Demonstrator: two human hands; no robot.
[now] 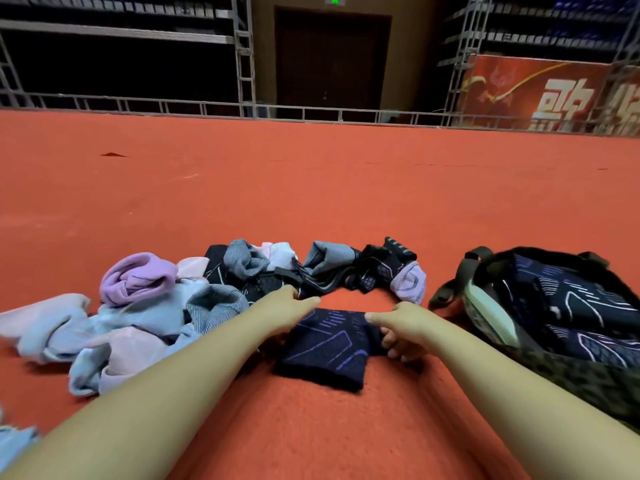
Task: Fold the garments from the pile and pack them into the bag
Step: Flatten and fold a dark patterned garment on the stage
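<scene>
Head view. One folded dark garment with purple line pattern is lying flat on the red carpet, directly in front of the person. The left hand is resting at the garment's far left corner, fingers extended and relaxed, holding nothing. The right hand is gripping the garment's right edge, thumb on top and fingers curled underneath. One pile of unfolded garments is spreading in an arc to the left and behind the folded piece; its pieces in lilac, pale blue, pink, grey stripe and dark print are overlapping, so a count cannot be told. One bag is sitting open at the right, just beside the right forearm, with dark patterned cloth already showing inside. Beyond the pile the carpet is running open and wide to a metal railing at the far edge. The near carpet between the forearms is lying free.
</scene>
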